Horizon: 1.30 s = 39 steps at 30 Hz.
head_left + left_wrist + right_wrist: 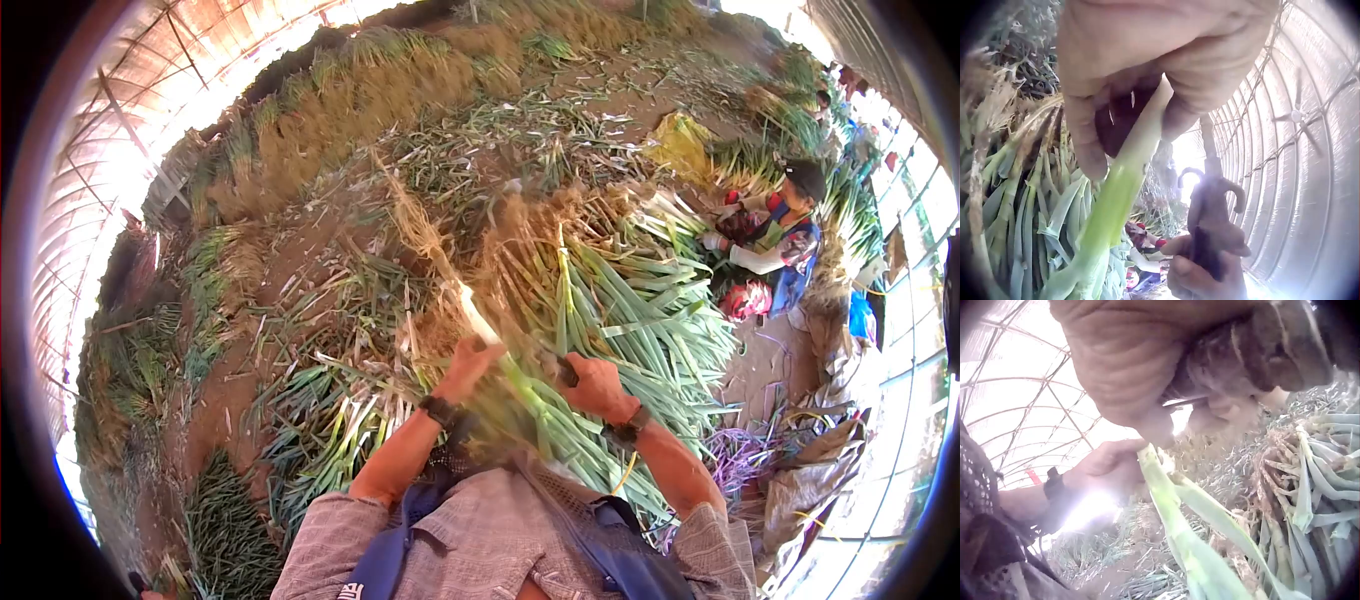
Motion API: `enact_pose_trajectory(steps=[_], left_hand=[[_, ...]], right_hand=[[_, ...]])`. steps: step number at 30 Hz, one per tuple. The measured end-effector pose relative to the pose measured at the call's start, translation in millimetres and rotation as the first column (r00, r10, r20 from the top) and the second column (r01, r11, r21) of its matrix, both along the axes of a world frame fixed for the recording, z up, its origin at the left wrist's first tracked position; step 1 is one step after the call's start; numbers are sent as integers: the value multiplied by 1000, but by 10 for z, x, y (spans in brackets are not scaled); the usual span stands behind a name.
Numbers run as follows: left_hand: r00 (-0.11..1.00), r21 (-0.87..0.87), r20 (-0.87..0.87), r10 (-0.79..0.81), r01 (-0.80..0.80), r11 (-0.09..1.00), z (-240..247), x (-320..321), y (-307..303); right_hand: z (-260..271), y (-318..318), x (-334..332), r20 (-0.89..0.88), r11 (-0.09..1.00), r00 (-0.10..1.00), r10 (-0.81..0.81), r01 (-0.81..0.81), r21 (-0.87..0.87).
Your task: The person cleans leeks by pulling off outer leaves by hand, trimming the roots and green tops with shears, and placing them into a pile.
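My left hand (468,368) grips a leek (480,320) by its pale shaft, thumb and fingers round it. The leek's roots (420,235) point away to the upper left, and its green leaves run back toward my chest. In the left wrist view the leek (1113,200) shows pale green below the fingers. Close on the right, my right hand (597,388) grips a hand tool (1213,200) with a dark handle, a narrow tip and curved side hooks. I cannot tell what kind of tool it is. Beside both hands lies a heap of leeks (640,310).
Cut leaves and scraps (560,130) litter the earth floor. More leek bundles (360,110) line the far side. Another person (785,240) sits at the right by the heap. Purple twine (740,455) and a brown sheet (820,460) lie at the right, under a ribbed tunnel roof.
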<state>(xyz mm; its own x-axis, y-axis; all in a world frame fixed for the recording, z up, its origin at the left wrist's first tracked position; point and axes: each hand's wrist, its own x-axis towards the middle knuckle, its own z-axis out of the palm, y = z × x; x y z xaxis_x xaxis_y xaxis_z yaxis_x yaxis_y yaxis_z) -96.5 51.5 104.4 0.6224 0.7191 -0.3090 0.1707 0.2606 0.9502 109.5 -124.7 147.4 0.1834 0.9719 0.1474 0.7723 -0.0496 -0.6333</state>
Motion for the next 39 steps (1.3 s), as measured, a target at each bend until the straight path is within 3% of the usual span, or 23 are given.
enact_pose_trajectory(steps=[1, 2, 10, 12, 14, 15, 18, 21, 22, 23, 24, 25, 26, 30, 32, 36, 38, 39], left_hand=[[1000, -46, 5, -12, 12, 999, 16, -6, -15], [995, 18, 12, -98, 98, 995, 32, -24, -28], [995, -76, 29, -94, 96, 993, -197, -85, 30], [995, -63, 38, -94, 97, 993, -213, -75, -6], [987, -272, 157, -30, 73, 960, 141, -71, -102], [988, -275, 155, -27, 70, 959, 70, -103, -75], [973, -333, 229, 29, 51, 941, -155, -178, 34], [967, -298, 243, -73, 146, 943, -348, -286, 126], [962, -50, 218, -167, 182, 982, -710, -338, 245], [953, 200, 171, -249, 214, 956, -721, -326, 245], [954, 199, 175, -245, 209, 957, -730, -321, 248], [965, -104, 216, -146, 171, 980, -380, -275, 143], [974, -399, 225, -40, 129, 908, -182, -267, 79], [961, -255, 201, -191, 239, 937, -426, -303, 134], [955, -450, 290, -61, 192, 872, -321, -285, 88], [940, -476, 339, -29, 198, 857, -647, -327, 92], [904, -193, 385, -184, 274, 942, -808, -426, 145], [903, -193, 387, -184, 275, 942, -874, -462, 213]], right_hand=[[23, 28, 9, 18, 1000, 1000, 2, -2, 2], [44, 64, 17, 35, 1000, 999, 4, -4, 3], [214, 205, -58, -11, 992, 999, 35, -34, 124], [253, 221, -38, 19, 997, 997, 71, -71, 5], [305, 225, -52, 44, 993, 995, 93, -90, -72], [313, 230, -80, 62, 983, 991, 116, -106, -147], [296, 267, -101, 51, 995, 998, 45, -41, -88], [289, 323, -133, 76, 983, 992, 98, -85, -165], [282, 346, -144, 76, 982, 992, 99, -85, -166], [278, 369, -152, 69, 987, 994, 84, -73, -143], [280, 402, -154, 62, 991, 996, 70, -63, -119], [337, 413, -180, 60, 990, 995, 75, -67, -122], [436, 406, -219, 62, 987, 993, 105, -96, -130], [458, 430, -213, 68, 978, 988, 140, -127, -168], [400, 389, -200, 76, 979, 986, 149, -136, -153], [400, 306, -162, 40, 982, 995, 96, -88, -168], [255, 273, -134, 86, 980, 989, 117, -101, -174], [179, 277, -109, 134, 977, 981, 141, -116, -178]])
